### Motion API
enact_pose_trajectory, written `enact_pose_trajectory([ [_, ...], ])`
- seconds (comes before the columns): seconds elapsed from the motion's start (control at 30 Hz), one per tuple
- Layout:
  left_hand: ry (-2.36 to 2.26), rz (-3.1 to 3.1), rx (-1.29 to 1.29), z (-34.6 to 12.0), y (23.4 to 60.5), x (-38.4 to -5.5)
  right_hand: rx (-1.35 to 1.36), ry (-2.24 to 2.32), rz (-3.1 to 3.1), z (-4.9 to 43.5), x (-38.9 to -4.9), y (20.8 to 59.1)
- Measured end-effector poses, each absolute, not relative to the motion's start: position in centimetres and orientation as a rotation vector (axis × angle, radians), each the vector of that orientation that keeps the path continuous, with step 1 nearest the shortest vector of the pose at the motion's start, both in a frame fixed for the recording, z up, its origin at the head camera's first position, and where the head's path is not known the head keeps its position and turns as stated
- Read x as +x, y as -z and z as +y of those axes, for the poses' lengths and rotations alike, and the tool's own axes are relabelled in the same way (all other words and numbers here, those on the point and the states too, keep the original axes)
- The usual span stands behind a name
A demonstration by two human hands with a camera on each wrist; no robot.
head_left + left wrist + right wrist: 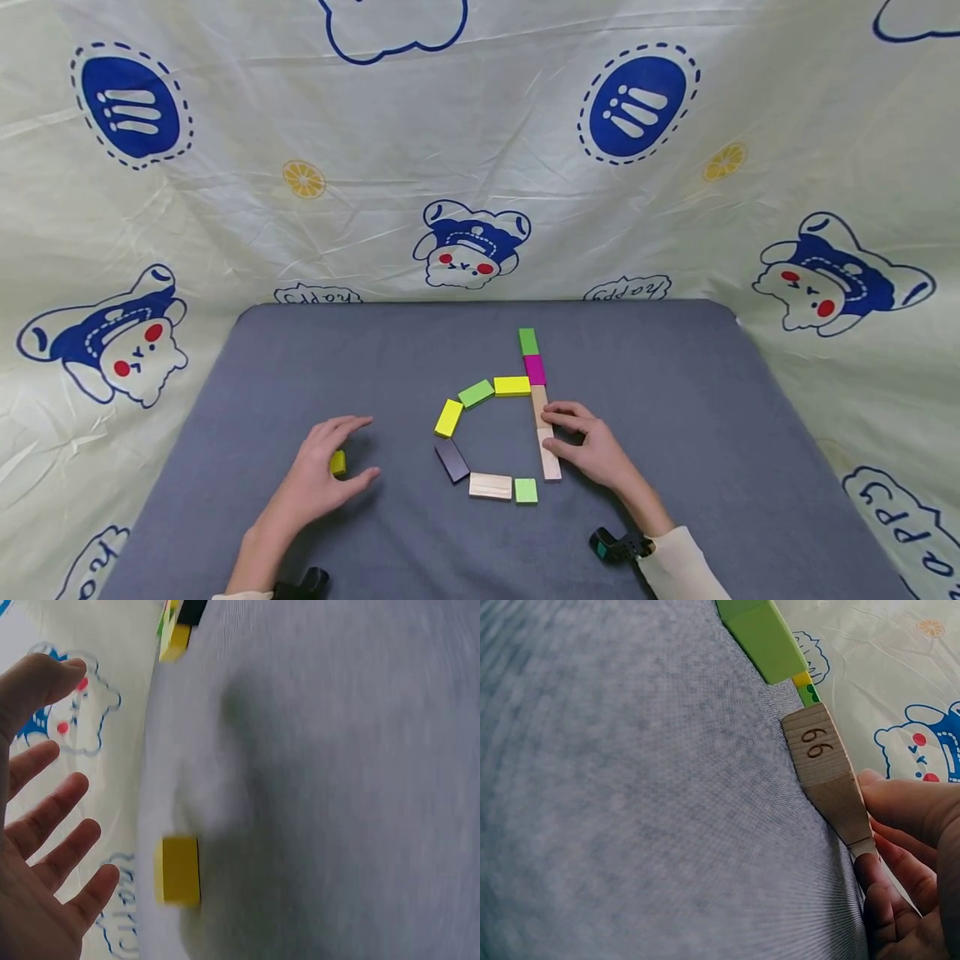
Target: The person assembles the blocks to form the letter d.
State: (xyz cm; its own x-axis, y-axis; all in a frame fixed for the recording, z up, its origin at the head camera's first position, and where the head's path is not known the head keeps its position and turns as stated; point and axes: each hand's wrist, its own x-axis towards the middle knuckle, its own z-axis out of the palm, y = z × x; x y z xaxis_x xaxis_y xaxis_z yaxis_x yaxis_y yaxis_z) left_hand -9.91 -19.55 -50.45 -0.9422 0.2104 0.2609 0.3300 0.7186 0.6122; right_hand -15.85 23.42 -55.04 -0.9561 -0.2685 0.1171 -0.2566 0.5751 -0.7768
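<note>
My left hand [324, 467] hovers over the cloth with fingers spread, nothing held. Past its palm shows a small yellow block [338, 463], standing apart from the fingers in the left wrist view [180, 871]. My right hand [592, 446] lies against a straight column of blocks, its thumb and fingertips touching two plain wooden blocks, the upper one [538, 406] and the lower one [551, 465]. In the right wrist view, the lower block's near end bears the number 66. A magenta block [535, 369] and a green block [528, 341] continue the column at its far end.
Left of the column curves a row: yellow [512, 386], light green [476, 393], yellow [448, 418], dark grey [452, 461], wooden [491, 487] and light green [526, 492] blocks. A grey cloth [645, 358] covers the table. Behind it hangs a printed white sheet [480, 125].
</note>
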Motion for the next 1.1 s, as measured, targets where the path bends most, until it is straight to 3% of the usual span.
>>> enact_pose_trajectory([
  [0.43, 1.034, -2.78, -0.265, -23.0, 51.4, -9.9, -0.48, 1.395, 2.75, 23.4, -15.8, 54.8],
  [1.1, 1.003, -2.868, -0.225, -23.4, 52.2, -9.8, -0.471, 1.377, 2.758, 23.4, -15.9, 54.9],
])
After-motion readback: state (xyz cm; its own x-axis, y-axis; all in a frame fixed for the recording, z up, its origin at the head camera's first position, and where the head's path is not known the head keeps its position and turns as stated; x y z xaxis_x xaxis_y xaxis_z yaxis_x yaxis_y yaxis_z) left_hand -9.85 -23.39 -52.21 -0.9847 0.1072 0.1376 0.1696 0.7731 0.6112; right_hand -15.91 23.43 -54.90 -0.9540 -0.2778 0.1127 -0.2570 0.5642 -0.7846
